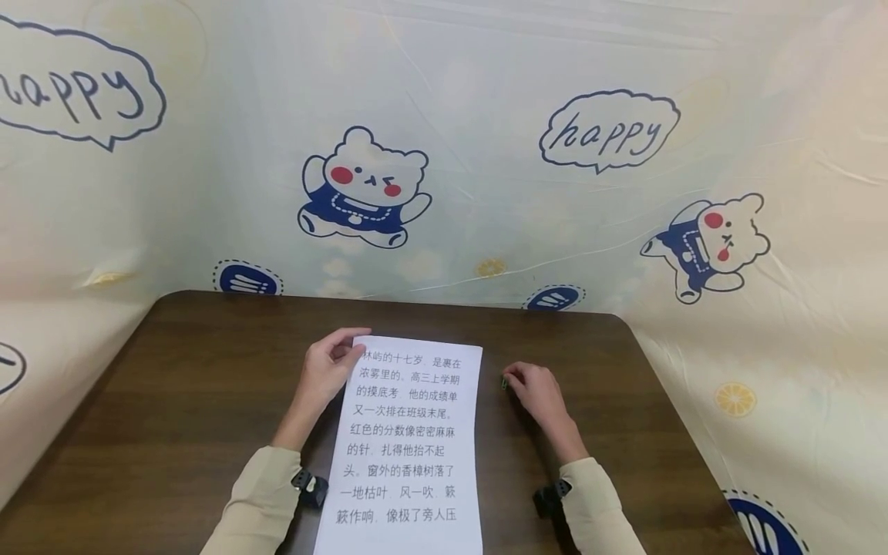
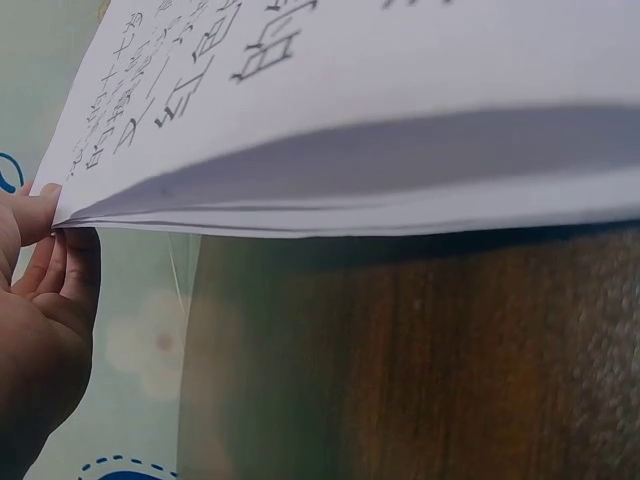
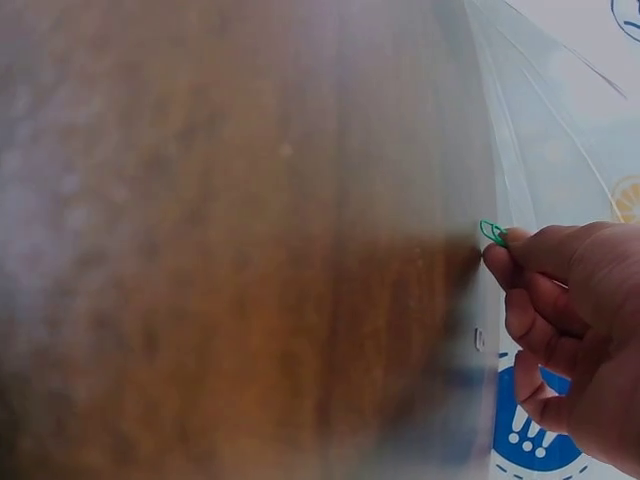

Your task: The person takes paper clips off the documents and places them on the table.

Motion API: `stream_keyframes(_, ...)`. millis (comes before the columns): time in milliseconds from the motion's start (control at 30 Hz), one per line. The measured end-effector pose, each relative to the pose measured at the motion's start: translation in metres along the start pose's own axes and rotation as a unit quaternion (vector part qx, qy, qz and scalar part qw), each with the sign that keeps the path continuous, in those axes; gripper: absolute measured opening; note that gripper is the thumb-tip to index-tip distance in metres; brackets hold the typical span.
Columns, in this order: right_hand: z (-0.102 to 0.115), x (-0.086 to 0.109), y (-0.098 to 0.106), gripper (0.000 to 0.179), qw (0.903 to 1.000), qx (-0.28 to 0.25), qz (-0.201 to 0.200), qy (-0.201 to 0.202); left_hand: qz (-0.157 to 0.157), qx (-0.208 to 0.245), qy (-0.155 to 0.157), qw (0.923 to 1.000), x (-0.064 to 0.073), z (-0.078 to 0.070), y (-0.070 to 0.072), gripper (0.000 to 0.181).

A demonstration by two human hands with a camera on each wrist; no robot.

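Note:
My left hand [image 1: 327, 370] pinches the top left corner of a stack of printed paper sheets [image 1: 409, 432], thumb above and fingers beneath. In the left wrist view several sheet edges of the paper [image 2: 300, 215] meet at the pinched corner and fan slightly apart further along. To the right of the paper, my right hand [image 1: 537, 389] holds a small green paper clip [image 3: 492, 232] between thumb and index finger. Its other fingers are loosely curled in the right wrist view. The clip is apart from the paper's right edge.
The brown wooden table [image 1: 194, 401] reaches back to a pale curtain [image 1: 472, 193] printed with cartoon bears and the word "happy". Dark wrist cameras [image 1: 311, 489] are strapped on both arms. Beige sleeves cover the forearms.

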State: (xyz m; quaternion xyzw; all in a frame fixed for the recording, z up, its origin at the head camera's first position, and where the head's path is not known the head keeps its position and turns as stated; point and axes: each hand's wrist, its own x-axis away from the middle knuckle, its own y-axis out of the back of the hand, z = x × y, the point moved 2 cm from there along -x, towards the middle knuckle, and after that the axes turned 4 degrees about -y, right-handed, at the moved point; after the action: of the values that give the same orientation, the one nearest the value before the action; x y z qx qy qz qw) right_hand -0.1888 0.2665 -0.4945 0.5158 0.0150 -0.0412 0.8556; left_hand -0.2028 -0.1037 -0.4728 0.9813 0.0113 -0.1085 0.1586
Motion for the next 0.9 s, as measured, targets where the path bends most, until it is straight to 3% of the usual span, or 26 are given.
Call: stream_keyframes(900, 0.0057, -0.0075, 0.0065, 0.013, 0.9981, 0.036, 0.04, -0.028, 0.0, -0.014, 0.008, 0.9999, 0.0032, 0.001, -0.0002, 0.026)
